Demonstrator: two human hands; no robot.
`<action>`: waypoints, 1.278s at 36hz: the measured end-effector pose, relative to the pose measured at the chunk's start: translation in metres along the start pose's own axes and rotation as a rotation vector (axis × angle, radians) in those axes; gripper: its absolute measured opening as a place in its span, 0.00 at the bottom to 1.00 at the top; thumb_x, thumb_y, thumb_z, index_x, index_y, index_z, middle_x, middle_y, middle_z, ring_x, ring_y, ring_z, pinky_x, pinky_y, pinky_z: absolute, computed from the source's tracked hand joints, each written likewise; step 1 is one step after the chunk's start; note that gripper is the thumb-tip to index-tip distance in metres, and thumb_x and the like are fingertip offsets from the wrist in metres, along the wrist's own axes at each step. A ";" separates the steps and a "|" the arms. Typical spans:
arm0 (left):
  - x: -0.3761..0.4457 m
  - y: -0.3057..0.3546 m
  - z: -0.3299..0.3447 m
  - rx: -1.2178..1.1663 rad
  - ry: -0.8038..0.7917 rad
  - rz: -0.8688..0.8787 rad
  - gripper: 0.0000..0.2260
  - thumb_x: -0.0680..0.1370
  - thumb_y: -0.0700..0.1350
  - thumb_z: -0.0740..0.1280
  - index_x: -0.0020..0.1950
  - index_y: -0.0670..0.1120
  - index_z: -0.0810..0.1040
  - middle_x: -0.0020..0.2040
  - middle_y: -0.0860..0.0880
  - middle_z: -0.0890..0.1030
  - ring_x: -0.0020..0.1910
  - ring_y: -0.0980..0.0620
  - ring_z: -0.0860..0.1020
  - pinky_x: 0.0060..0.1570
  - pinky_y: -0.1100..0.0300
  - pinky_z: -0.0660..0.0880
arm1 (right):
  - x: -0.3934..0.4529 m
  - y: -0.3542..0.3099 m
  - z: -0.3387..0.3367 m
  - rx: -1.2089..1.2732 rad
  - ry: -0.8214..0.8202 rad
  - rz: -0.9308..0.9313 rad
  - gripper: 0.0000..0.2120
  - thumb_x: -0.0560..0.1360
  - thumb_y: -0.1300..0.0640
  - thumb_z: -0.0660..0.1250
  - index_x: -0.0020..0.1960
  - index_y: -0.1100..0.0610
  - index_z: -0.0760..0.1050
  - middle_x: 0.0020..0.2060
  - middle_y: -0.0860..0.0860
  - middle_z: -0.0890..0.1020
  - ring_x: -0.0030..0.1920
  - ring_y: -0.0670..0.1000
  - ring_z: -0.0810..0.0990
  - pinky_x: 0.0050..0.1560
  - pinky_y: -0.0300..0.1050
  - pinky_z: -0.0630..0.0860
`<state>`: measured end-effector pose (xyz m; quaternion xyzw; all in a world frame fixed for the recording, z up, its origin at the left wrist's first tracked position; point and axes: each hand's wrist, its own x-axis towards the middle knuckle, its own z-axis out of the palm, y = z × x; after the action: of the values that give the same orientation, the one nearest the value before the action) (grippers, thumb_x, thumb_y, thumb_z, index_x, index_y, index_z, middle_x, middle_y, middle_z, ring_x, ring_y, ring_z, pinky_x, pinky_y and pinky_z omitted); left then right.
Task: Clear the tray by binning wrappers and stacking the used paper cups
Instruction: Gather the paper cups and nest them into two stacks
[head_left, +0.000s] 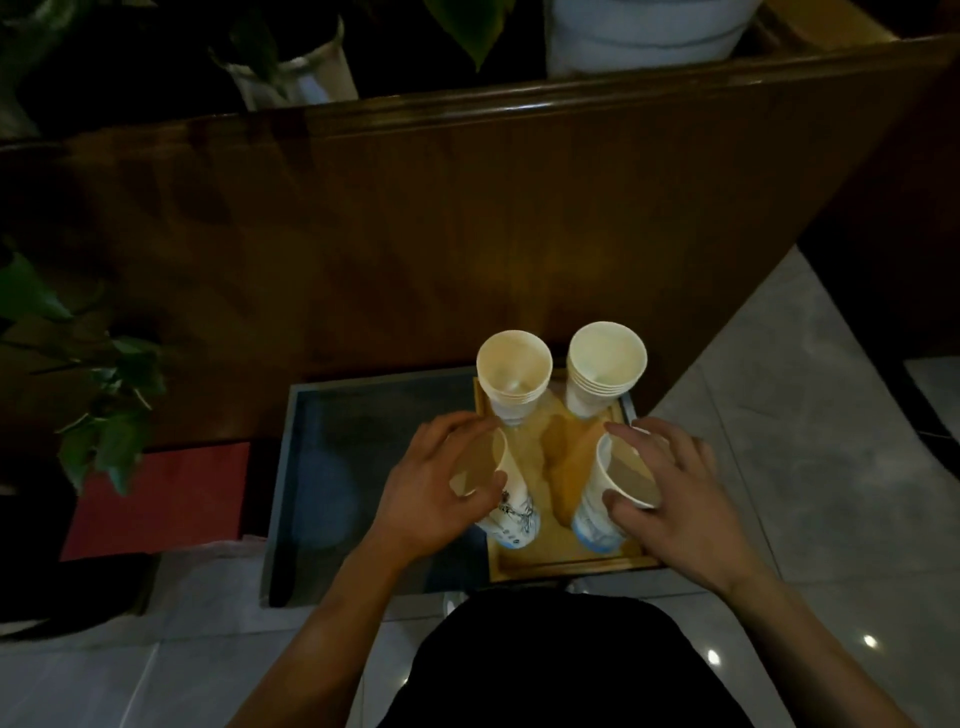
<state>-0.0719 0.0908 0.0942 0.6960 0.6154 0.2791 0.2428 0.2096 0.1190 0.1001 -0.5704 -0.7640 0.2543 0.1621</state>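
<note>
Left hand (434, 488): grasps the rim of the left cup (501, 499), fingers (462, 426) over the far edge, thumb on the near edge.
Right hand (670, 488): grasps the rim of the right cup (613, 493), fingers (631, 431) curled over the far side, thumb at the near rim.
Cups: both held cups are white with blue print, tilted with mouths toward the hands, bases on the tray (566, 569).
Left stack (514, 379): several nested white cups, upright, just beyond the left hand on the tray's far left corner.
Right stack (605, 371): more nested cups, upright, just beyond the right hand on the far right corner.
Tray: pale wood with a low lip, under and between both hands; its bare middle shows between the two held cups.
Bench (353, 467): low, dark and glassy with a grey edge; the tray sits on its right end, and the part left of the left hand is bare.
Panel (415, 234): brown polished wood, rising well beyond both hands behind the stacks.
Floor (810, 415): pale glossy tiles, right of the right hand and near the person's body, with small light glints.
Plant (104, 395): green leaves far left of the left hand.
Red sheet (166, 499): flat on the floor, left of the bench.
Light: dim; more pots and leaves above the panel are hard to make out.
</note>
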 end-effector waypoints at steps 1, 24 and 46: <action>0.002 0.002 0.000 0.005 0.002 0.008 0.25 0.73 0.63 0.63 0.70 0.61 0.68 0.67 0.60 0.68 0.64 0.60 0.68 0.55 0.56 0.77 | 0.000 0.000 -0.004 0.009 0.005 -0.002 0.32 0.66 0.37 0.61 0.70 0.33 0.59 0.68 0.39 0.61 0.64 0.50 0.61 0.54 0.50 0.72; 0.087 0.070 -0.072 0.215 0.279 0.301 0.27 0.75 0.59 0.65 0.70 0.46 0.72 0.68 0.46 0.71 0.64 0.47 0.70 0.59 0.64 0.66 | 0.072 -0.030 -0.122 0.026 0.295 -0.199 0.34 0.68 0.41 0.64 0.72 0.44 0.64 0.67 0.51 0.64 0.62 0.50 0.59 0.53 0.33 0.58; 0.135 0.042 -0.048 0.252 0.162 0.209 0.28 0.74 0.61 0.63 0.71 0.49 0.71 0.68 0.47 0.71 0.64 0.48 0.68 0.52 0.54 0.74 | 0.127 -0.015 -0.080 0.020 0.142 -0.126 0.35 0.69 0.42 0.69 0.73 0.41 0.62 0.70 0.47 0.61 0.67 0.54 0.56 0.60 0.49 0.64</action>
<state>-0.0629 0.2189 0.1695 0.7562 0.5875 0.2787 0.0730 0.2031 0.2530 0.1691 -0.5363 -0.7823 0.2100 0.2372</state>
